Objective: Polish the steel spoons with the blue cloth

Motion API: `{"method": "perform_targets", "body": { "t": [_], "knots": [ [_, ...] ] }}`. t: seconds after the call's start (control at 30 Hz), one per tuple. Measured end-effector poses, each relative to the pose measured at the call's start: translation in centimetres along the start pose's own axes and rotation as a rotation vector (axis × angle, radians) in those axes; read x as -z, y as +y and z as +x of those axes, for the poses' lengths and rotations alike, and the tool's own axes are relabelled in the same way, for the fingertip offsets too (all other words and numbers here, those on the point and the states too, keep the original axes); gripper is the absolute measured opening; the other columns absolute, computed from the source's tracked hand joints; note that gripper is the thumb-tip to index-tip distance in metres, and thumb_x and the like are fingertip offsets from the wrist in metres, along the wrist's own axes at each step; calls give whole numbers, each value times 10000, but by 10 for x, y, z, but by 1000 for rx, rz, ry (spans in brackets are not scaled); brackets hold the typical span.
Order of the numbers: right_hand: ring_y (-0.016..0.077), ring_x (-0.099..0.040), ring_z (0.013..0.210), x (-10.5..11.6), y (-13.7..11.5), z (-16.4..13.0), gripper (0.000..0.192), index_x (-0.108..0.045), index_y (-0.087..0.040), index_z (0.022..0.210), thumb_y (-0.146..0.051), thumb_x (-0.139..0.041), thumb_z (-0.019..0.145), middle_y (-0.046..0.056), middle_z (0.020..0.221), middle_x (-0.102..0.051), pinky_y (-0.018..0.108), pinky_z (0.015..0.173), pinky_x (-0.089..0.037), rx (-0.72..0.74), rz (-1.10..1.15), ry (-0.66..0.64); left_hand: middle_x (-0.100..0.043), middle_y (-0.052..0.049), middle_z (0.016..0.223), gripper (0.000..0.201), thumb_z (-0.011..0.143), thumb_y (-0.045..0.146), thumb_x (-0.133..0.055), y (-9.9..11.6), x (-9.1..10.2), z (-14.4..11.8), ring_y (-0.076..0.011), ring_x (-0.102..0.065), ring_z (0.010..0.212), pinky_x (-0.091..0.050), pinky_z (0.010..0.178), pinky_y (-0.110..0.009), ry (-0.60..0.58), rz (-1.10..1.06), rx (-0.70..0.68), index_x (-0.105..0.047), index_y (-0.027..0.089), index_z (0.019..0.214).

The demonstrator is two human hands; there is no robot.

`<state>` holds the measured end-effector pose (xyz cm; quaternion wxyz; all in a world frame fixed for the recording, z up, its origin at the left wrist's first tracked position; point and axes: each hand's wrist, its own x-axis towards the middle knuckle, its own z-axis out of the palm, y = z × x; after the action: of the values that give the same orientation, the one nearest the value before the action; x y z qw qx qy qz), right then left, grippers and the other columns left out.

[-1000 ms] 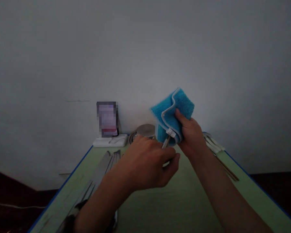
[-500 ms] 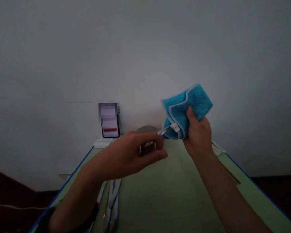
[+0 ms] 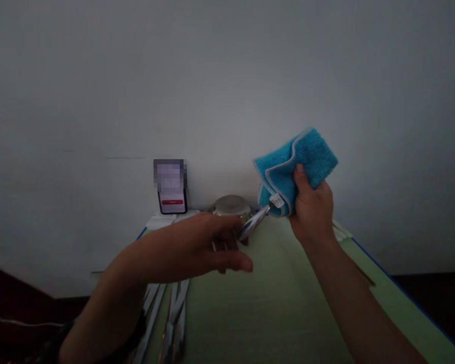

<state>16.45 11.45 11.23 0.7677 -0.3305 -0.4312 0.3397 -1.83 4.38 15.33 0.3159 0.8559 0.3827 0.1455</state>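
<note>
My right hand (image 3: pixel 314 212) is wrapped round a folded blue towel (image 3: pixel 314 156) with pale edging and a small white label, thumb pressed on its front. Out of the towel's lower left side comes a shiny metal cutlery piece (image 3: pixel 255 222); its other end is hidden in the folds, so its kind does not show. At its free end is my left hand (image 3: pixel 212 247), thumb spread away from the fingers. The fingers are beside the metal, and whether they touch it is unclear.
Several silver cutlery pieces (image 3: pixel 176 318) lie at the left of the green table (image 3: pixel 258 313). A phone (image 3: pixel 173 187) leans on the wall. An upturned-looking metal bowl (image 3: pixel 233 205) stands at the back. Pale items and a thin brown stick (image 3: pixel 364 275) lie at the right.
My left thumb has moved down and away from the fingers, opening the hand, and more of the metal piece shows. My right hand and the towel have shifted slightly right.
</note>
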Motion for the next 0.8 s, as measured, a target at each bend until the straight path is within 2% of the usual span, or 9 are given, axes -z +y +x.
{"method": "perform_targets", "body": {
  "t": [0.1, 0.17, 0.37, 0.63, 0.73, 0.8],
  "knots": [
    [111, -552, 633, -3, 2, -2, 261, -620, -184, 797, -423, -573, 704, -20, 729, -619, 233, 585, -421, 50, -31, 31, -632, 12, 645, 249, 868, 298, -405, 4, 1, -1, -84, -593, 581, -421, 536, -165, -9, 53, 7, -566, 156, 741],
    [109, -544, 614, -5, 2, -4, 263, -623, -187, 806, -424, -570, 704, -23, 720, -618, 230, 566, -411, 46, -29, 5, -622, 24, 613, 264, 869, 284, -400, 4, 1, -2, -78, -581, 562, -407, 534, -163, 1, 116, 27, -555, 159, 696],
    [108, -543, 593, -7, 1, -10, 284, -619, -167, 792, -427, -597, 681, -12, 695, -622, 235, 566, -414, -45, -5, -73, -611, 28, 600, 248, 873, 294, -385, 1, -2, 4, -80, -572, 543, -396, 525, -167, 40, 231, 21, -545, 164, 734],
    [116, -583, 651, -13, 3, -17, 301, -606, -163, 856, -406, -620, 678, 15, 801, -648, 264, 640, -455, -243, 150, -162, -604, 35, 587, 218, 852, 299, -429, 1, -4, 10, -77, -565, 518, -390, 504, -160, 37, 253, 42, -536, 166, 715],
    [114, -582, 655, -12, 2, -13, 287, -608, -160, 850, -394, -620, 684, 8, 782, -644, 264, 647, -453, -239, 168, -131, -607, 26, 604, 239, 867, 305, -387, 2, -4, 8, -83, -570, 529, -403, 508, -171, 45, 237, 59, -527, 163, 736],
    [113, -576, 650, -10, 2, -11, 283, -611, -167, 856, -398, -611, 692, -1, 771, -639, 269, 660, -446, -183, 131, -106, -603, 20, 607, 275, 887, 308, -326, 3, -4, 7, -85, -572, 534, -415, 513, -178, 23, 179, 69, -510, 159, 747]
  ]
}}
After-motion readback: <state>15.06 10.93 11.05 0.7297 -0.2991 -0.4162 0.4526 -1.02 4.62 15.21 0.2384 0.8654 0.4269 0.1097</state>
